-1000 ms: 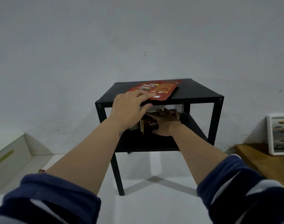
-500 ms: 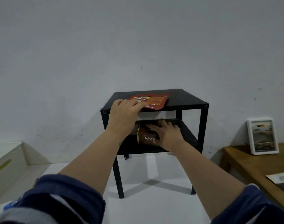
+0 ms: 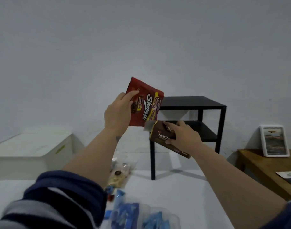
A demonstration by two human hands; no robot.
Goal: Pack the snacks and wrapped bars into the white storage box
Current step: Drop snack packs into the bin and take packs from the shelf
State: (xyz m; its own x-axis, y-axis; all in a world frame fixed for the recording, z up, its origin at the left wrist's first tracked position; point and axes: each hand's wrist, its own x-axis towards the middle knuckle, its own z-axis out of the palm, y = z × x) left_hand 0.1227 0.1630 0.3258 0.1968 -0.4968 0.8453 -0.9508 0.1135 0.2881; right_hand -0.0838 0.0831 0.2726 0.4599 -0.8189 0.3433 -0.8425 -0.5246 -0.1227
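Note:
My left hand [image 3: 118, 111] grips a red snack pouch [image 3: 145, 104] and holds it upright in the air, left of the black side table [image 3: 193, 103]. Just below it, my right hand [image 3: 185, 137] holds a brown Nextar snack pack [image 3: 163, 136], tilted, its open grey end toward the pouch. The white storage box [image 3: 33, 151] stands on the floor at the left, against the wall. Clear-wrapped snacks [image 3: 120, 172] and blue-wrapped bars [image 3: 133, 214] lie on the white surface below my arms.
The black table's two shelves hold nothing that I can see. A wooden bench [image 3: 265, 169] at the right carries a white-framed picture [image 3: 273, 140] leaning on the wall and some papers [image 3: 290, 176].
Both hands have lifted off the black table and pulled back left, the left with the red pouch from the top, the right with the brown pack from the lower shelf. My view has swung left.

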